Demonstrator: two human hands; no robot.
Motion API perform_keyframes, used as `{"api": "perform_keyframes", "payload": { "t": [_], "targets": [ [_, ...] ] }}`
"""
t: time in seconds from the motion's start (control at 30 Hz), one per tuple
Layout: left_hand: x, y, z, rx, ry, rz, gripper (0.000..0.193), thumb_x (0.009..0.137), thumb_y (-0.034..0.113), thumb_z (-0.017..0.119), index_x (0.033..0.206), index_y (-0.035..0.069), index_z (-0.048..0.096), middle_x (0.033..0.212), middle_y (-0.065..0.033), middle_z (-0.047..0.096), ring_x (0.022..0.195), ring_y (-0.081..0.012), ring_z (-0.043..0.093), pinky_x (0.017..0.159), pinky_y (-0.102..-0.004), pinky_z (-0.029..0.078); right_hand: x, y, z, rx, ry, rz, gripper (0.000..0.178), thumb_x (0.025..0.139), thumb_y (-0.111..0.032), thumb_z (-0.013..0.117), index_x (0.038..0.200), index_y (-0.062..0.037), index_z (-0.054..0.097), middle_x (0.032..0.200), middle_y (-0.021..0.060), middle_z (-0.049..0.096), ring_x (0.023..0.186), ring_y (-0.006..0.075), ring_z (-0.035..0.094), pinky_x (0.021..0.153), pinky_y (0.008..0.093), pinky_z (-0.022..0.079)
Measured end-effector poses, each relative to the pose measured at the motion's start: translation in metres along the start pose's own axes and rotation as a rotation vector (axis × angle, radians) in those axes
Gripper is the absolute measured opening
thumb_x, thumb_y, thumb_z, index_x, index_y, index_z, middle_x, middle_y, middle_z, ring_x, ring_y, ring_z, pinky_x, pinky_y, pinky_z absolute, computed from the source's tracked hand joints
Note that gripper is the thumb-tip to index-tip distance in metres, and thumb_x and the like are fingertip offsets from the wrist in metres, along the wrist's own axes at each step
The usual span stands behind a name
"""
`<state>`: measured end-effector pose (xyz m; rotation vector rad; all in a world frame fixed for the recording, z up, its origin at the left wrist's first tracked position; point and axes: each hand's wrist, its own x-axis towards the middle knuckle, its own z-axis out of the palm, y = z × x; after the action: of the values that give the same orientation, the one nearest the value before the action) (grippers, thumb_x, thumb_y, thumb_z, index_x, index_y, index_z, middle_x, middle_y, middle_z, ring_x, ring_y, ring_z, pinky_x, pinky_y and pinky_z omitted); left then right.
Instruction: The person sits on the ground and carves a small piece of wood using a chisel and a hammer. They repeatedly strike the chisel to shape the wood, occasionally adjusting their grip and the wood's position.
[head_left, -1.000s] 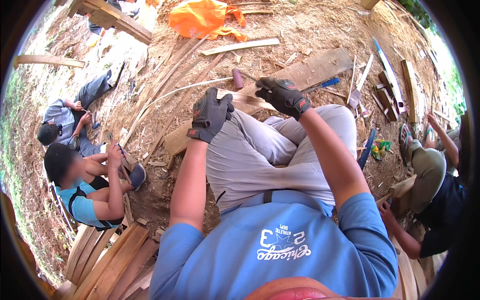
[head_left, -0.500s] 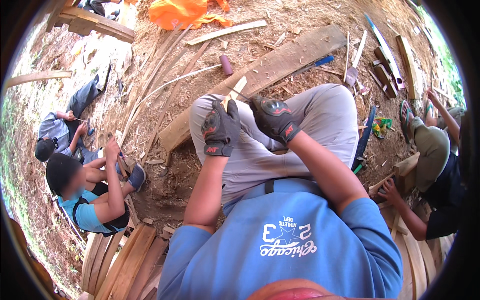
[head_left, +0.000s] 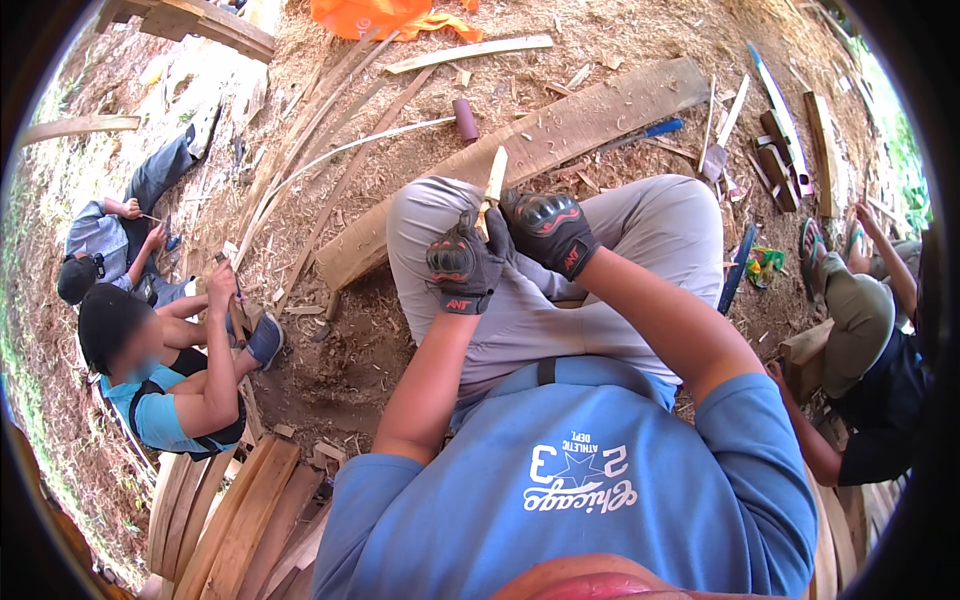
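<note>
My left hand (head_left: 462, 264), in a dark glove, is closed around a short pale strip of wood (head_left: 496, 176) that points up and away from me over my lap. Close beside it, my right hand (head_left: 545, 228), gloved too, is closed with its fingers curled near the strip's lower part. It grips a knife whose thin dark blade showed half a second ago; now the fist and the strip mostly hide it. Both hands are above my crossed legs (head_left: 660, 225).
Beyond my knees lies a wide plank (head_left: 600, 115) with a purple cylinder (head_left: 465, 120) beside it. Shavings cover the ground. Long strips and an orange bag (head_left: 370, 15) lie farther off. People sit left and right; at right is a saw (head_left: 780, 115).
Both hands have shifted slightly right in the picture, and the left is lower. The wood strip now stands more upright. The knife blade has gone from plain sight.
</note>
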<state>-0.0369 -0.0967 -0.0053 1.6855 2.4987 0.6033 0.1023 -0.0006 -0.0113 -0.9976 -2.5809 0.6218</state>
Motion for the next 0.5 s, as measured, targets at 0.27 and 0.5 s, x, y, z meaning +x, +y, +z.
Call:
{"api": "perform_keyframes", "payload": {
  "t": [0.27, 0.5],
  "targets": [
    [0.001, 0.003, -0.007, 0.026, 0.115, 0.080, 0.036, 0.100, 0.039, 0.061, 0.100, 0.005, 0.072, 0.070, -0.0147, 0.071, 0.059, -0.0355, 0.068, 0.056, -0.0469, 0.054, 0.007, 0.027, 0.018, -0.011, -0.064, -0.045, 0.017, 0.097, -0.023, 0.056, 0.096, -0.0097, 0.066, 0.074, 0.0125, 0.071, 0.066, 0.0314, 0.072, 0.057, 0.0443, 0.056],
    [0.000, 0.001, -0.010, 0.082, 0.116, 0.036, 0.036, 0.100, 0.038, 0.060, 0.099, 0.004, 0.074, 0.070, -0.0169, 0.070, 0.061, -0.0365, 0.069, 0.057, -0.0480, 0.054, 0.025, 0.027, 0.020, -0.061, -0.197, 0.012, 0.021, 0.098, -0.025, 0.053, 0.102, -0.0093, 0.067, 0.080, 0.0140, 0.074, 0.071, 0.0338, 0.073, 0.062, 0.0479, 0.057]
  ]
}}
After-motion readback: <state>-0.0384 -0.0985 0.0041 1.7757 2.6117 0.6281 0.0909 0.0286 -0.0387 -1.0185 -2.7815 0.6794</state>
